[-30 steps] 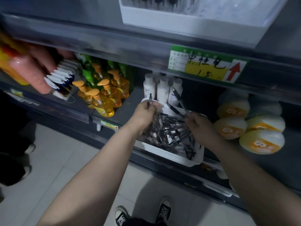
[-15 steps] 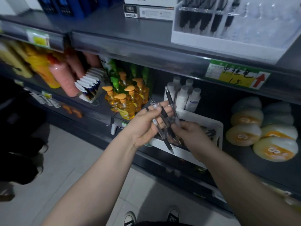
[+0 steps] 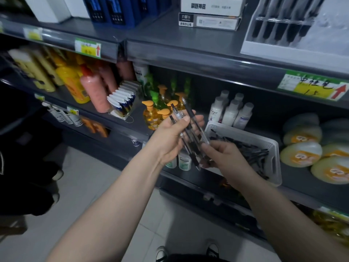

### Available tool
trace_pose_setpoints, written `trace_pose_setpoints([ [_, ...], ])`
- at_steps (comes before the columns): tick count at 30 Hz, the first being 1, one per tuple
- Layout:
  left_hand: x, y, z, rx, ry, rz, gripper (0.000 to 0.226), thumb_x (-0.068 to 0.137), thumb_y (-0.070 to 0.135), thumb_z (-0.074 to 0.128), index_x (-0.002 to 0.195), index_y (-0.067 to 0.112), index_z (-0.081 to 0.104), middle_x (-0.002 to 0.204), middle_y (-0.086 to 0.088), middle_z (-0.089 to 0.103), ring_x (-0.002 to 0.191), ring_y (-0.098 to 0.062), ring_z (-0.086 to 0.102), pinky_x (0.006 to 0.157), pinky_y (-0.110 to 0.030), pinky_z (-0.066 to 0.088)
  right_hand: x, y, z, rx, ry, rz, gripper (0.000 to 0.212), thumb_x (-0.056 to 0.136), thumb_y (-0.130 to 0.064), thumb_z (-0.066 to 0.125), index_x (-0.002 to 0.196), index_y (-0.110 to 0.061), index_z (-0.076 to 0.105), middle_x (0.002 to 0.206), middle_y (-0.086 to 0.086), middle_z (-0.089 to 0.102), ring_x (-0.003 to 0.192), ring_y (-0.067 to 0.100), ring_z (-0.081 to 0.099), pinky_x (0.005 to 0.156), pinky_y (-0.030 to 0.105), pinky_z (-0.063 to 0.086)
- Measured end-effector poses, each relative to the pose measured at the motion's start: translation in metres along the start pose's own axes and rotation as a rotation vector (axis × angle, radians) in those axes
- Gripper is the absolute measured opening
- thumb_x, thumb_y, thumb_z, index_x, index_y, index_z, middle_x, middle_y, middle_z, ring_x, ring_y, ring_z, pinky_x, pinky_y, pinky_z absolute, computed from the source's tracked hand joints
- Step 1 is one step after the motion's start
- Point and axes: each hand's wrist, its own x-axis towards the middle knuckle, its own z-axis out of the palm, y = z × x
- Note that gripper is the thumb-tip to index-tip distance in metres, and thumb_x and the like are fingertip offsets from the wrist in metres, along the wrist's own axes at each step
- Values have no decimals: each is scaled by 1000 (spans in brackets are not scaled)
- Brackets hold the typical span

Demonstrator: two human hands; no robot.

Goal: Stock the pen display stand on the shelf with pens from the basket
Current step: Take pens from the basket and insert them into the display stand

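Lifted off the basket [image 3: 272, 148], pens [image 3: 190, 127] overlap, right hand's [image 3: 224, 157] fingertips hidden.

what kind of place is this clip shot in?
Likely a small retail shop: a handwritten price tag, rows of identical pump bottles, and a pen display stand with stock.

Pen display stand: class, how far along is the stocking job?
Done: the pen display stand holds a row of dark pens. In hand: the left hand and right hand grip a bunch of pens beside the basket. Left: that bunch and the many loose pens in the basket.
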Motion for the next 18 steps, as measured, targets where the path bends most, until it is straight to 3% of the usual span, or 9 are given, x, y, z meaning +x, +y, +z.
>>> trace_pose_setpoints([
  [4,-3,9,-8,-38,9,5,23,97,4,41,116,-2,52,98,-13,70,86,-22,69,82,-38,56,-2,-2,10,-68,107,-61,22,94,-14,55,76,-7,66,67,12,56,54,13,51,53,23,47],
  [10,-4,24,-22,-145,25,11,18,97,4,41,100,6,58,94,-9,72,85,-21,71,86,-41,52,-4,-6,13,183,129,-13,15,91,0,53,95,-3,68,74,8,64,54,7,57,53,18,50],
  [15,-7,41,-43,-47,-3,-87,22,98,10,40,107,7,60,99,-10,72,88,-22,71,83,-39,56,-3,-26,1,125,180,-20,15,89,2,56,95,-3,68,73,6,63,56,5,57,58,15,53],
  [18,-9,56,-61,216,-77,-204,24,95,14,44,112,7,59,102,-11,71,88,-20,70,81,-35,57,-5,-44,-12,-79,80,41,14,89,0,57,94,-4,69,64,0,64,54,3,57,55,13,52],
])
